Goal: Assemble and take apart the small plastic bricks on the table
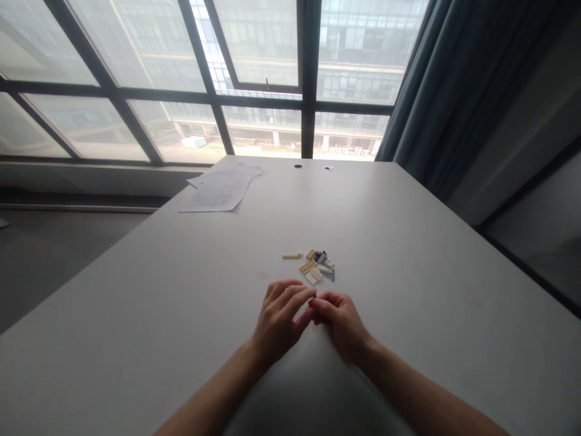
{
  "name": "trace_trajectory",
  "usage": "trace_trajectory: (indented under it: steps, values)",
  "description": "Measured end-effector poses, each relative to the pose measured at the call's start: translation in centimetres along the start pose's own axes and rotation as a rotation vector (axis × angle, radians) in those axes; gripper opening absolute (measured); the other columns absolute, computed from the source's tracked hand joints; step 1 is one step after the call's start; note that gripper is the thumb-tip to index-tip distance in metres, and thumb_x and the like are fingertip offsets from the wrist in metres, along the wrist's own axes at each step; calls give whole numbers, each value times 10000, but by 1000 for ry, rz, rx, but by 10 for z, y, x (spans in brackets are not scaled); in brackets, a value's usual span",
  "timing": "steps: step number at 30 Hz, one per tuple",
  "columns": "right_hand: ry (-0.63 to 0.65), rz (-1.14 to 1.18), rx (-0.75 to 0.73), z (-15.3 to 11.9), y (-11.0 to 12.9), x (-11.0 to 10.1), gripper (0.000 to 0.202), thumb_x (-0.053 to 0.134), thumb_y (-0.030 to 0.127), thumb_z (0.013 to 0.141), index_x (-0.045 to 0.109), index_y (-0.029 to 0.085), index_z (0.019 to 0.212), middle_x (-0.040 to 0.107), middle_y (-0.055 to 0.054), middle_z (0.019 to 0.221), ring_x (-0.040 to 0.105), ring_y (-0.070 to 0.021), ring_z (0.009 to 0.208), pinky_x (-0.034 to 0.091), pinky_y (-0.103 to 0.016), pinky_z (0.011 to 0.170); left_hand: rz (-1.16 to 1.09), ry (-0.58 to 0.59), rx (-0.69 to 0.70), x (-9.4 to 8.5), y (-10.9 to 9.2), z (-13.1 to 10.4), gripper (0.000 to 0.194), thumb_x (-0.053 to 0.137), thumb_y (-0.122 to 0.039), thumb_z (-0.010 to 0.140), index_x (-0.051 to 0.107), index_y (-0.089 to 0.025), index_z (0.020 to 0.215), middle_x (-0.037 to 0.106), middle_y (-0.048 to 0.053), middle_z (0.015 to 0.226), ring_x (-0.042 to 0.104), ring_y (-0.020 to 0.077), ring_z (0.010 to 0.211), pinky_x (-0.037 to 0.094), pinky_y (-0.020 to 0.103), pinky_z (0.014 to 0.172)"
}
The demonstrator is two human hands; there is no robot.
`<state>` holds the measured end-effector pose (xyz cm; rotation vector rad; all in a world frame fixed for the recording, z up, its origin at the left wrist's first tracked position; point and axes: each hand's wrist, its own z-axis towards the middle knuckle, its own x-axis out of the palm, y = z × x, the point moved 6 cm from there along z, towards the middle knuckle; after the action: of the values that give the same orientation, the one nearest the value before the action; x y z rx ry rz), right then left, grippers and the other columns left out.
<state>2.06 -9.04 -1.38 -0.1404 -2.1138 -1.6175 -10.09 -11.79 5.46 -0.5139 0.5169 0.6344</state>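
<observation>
My left hand (282, 312) and my right hand (341, 318) meet just above the white table (181, 315), fingertips touching. The left thumb and fingers close toward the right fingertips, its other fingers curved. Thumb and forefinger of the right hand are pinched together, the rest curled under. Whatever lies between the fingertips is too small or hidden to make out. Just beyond the hands is a small pile of toy building bricks: tan plates (308, 267), white flat tiles (313, 276), dark grey pieces (320, 258) and light grey pieces (327, 274). A narrow tan strip (291, 257) lies left of the pile.
Printed paper sheets (220, 189) lie at the table's far left, one overhanging the edge. Two round holes, one dark (298, 166) and one pale-rimmed (328, 168), sit near the far edge. Large windows (263, 127) stand behind, with a dark curtain (436, 103) on the right.
</observation>
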Motion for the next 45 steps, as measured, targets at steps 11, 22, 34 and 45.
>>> trace_trajectory:
  steps: [11, 22, 34, 45]
  values:
    - [66, 165, 33, 1, -3, 4, 142, 741, 266, 721, 715, 141, 783, 658, -18, 708, 509, -85, 605, 389, -227, 626, -121, -65, -148, 0, 11, 0, 190, 687, -171, 780, 649, -222, 959, 627, 47, 908, 548, 187, 901, 485, 349, 815]
    - [16, -6, -163, 4, 9, -4, 341, 782, 197, 655, 662, 198, 975, 675, -1, 767, 590, -124, 688, 451, -252, 664, -71, -32, -124, 3, 12, -3, 215, 681, -192, 787, 641, -224, 996, 637, 54, 920, 550, 208, 926, 478, 375, 826]
    - [26, -577, -392, 0, 25, -3, 285, 595, 183, 797, 645, 195, 1077, 611, 6, 761, 552, -120, 669, 454, -251, 655, 5, 297, -231, -17, 53, -20, 433, 655, -303, 802, 546, -233, 1215, 609, 82, 1140, 529, 237, 1061, 442, 403, 932]
    - [98, -1202, -431, 17, 13, 32, 213, 652, 185, 789, 702, 214, 993, 648, -53, 938, 534, -218, 975, 374, -358, 898, 96, 445, -238, -10, 68, -39, 329, 653, -315, 785, 630, -249, 1106, 617, 63, 1131, 496, 257, 1132, 371, 447, 983]
